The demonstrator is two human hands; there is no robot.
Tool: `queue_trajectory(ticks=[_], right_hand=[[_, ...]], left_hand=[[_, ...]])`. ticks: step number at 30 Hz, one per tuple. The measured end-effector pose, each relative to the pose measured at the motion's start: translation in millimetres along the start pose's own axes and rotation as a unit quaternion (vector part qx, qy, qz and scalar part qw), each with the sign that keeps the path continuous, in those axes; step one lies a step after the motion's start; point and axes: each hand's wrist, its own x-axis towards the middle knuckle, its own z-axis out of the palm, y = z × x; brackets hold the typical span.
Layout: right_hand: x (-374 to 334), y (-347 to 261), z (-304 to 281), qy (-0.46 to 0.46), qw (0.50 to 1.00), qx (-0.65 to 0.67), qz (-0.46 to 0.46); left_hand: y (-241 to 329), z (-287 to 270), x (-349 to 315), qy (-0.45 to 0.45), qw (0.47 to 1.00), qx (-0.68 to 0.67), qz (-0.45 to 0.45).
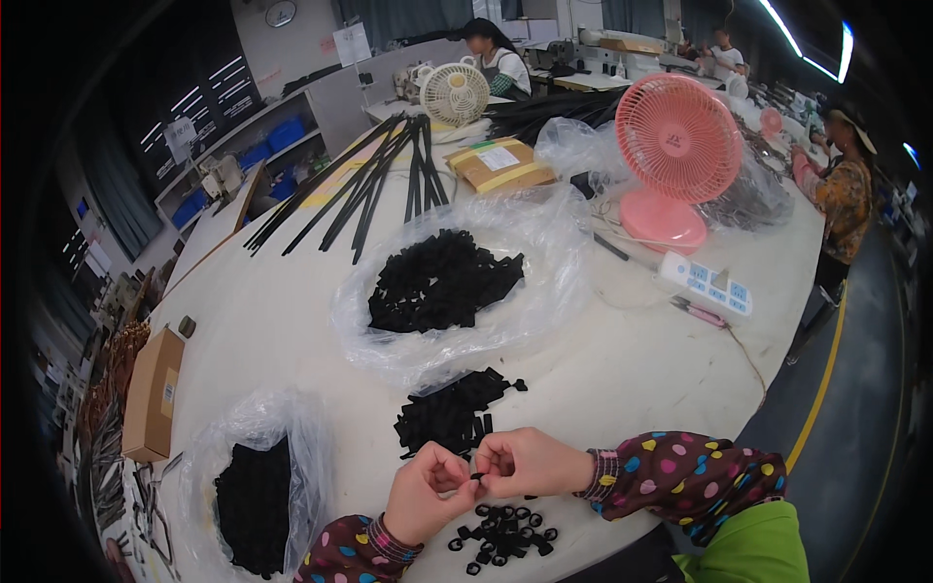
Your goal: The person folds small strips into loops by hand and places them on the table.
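My left hand (pixel 430 493) and my right hand (pixel 530 461) meet near the table's front edge, fingertips pinched together on a small black piece (pixel 477 476). Mostly covered by my fingers, its exact kind cannot be made out. Just below my hands lies a scatter of small black rings (pixel 505 536). Beyond my fingers is a loose pile of short black strips (pixel 445 413). Farther back, an opened clear plastic bag (pixel 554 228) holds a heap of small black pieces (pixel 442 282). Another clear bag (pixel 309 466) of black pieces (pixel 255 510) stands to the left.
On the white table (pixel 661 360) stand a pink fan (pixel 677 141), a power strip (pixel 706 282), pink-handled snips (pixel 702 313), a taped package (pixel 498 165), long black strips (pixel 374 185) and a white fan (pixel 455 94). A cardboard box (pixel 153 396) sits left. Other people work farther off.
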Motion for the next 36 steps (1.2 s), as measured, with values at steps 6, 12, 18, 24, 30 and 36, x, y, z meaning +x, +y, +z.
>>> queue_trajectory(ticks=[6,12,18,24,30,36], right_hand=[[1.5,3.1,11.0,0.086,0.994,-0.062,0.009],[-1.0,2.5,9.4,0.096,0.995,-0.009,-0.018],[-1.3,-2.2,9.1,0.063,0.987,0.148,0.026],[-2.7,-2.9,12.2,0.134,0.983,-0.087,-0.092],[-2.3,5.2,12.0,0.059,0.995,0.079,-0.035],[-3.3,0.7,6.5,0.065,0.986,0.153,0.033]], left_hand=[[-7.9,8.2,2.0,0.175,0.852,0.444,0.216],[-4.8,1.6,2.5,0.12,0.959,0.243,0.082],[-0.8,-3.8,4.8,0.092,0.995,0.023,-0.003],[-4.2,-5.1,3.0,0.091,0.995,0.05,-0.004],[0.8,-7.6,4.4,0.043,0.996,0.076,-0.001],[9.5,4.9,-0.4,0.002,0.997,0.073,0.027]])
